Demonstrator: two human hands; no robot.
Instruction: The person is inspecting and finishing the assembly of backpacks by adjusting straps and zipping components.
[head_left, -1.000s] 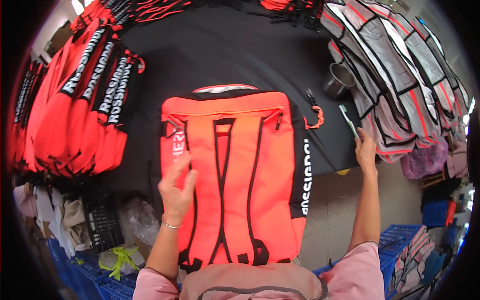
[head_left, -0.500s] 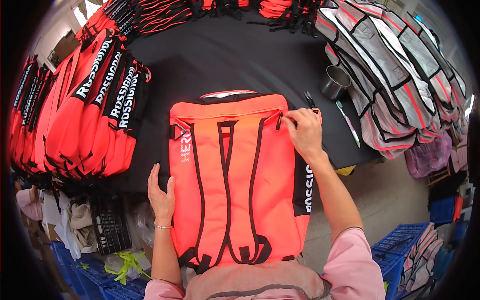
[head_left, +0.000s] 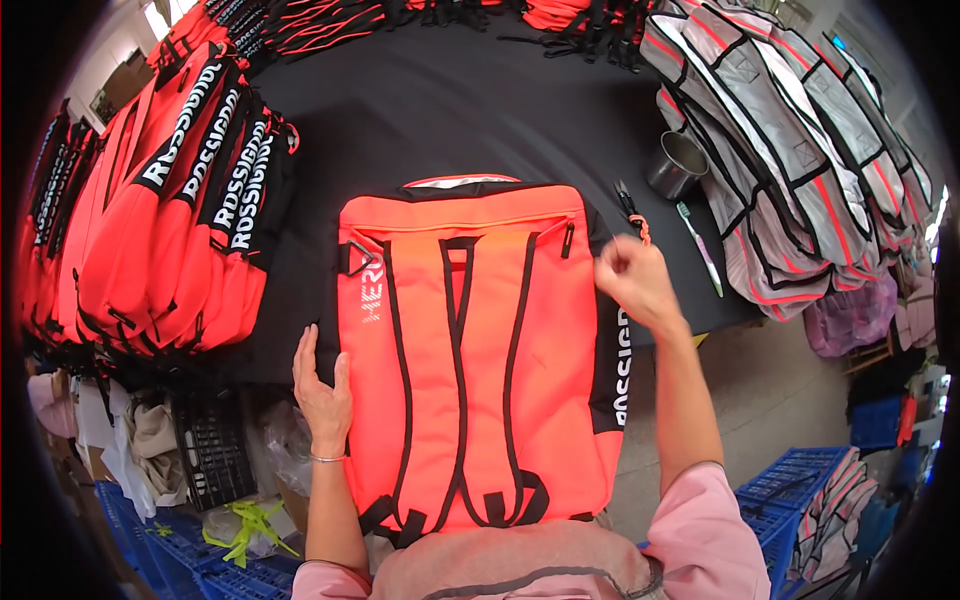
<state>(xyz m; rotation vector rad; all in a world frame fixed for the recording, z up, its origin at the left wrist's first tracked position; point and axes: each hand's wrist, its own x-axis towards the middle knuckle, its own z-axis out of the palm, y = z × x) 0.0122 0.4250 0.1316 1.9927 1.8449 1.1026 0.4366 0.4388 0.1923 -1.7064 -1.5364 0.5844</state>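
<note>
A bright orange-red backpack (head_left: 545, 390) with black trim lies on the black-covered table, its two shoulder straps (head_left: 425, 330) facing up. Against its left side rests my left hand (head_left: 325, 400), fingers stretched out and holding nothing. My right hand (head_left: 636, 282) is off the bag's upper right edge, fingers curled together; whatever they may hold is hidden. The black zipper pull (head_left: 568, 240) hangs free at the right end of the top pocket. Just beyond that hand lie small thread snips (head_left: 629, 204) with an orange loop, and a toothbrush (head_left: 699, 248) is to their right.
A metal cup (head_left: 677, 165) stands at the right of the black table (head_left: 450, 110). Piled grey bag pieces (head_left: 790, 150) hang over the right edge. Red backpacks (head_left: 160, 240) are stacked at left, more red pieces along the back. Blue crates (head_left: 790, 500) sit below.
My right hand has left the zipper pull and moved right and slightly toward me, its fingers curling. My left hand stays against the bag's side.
</note>
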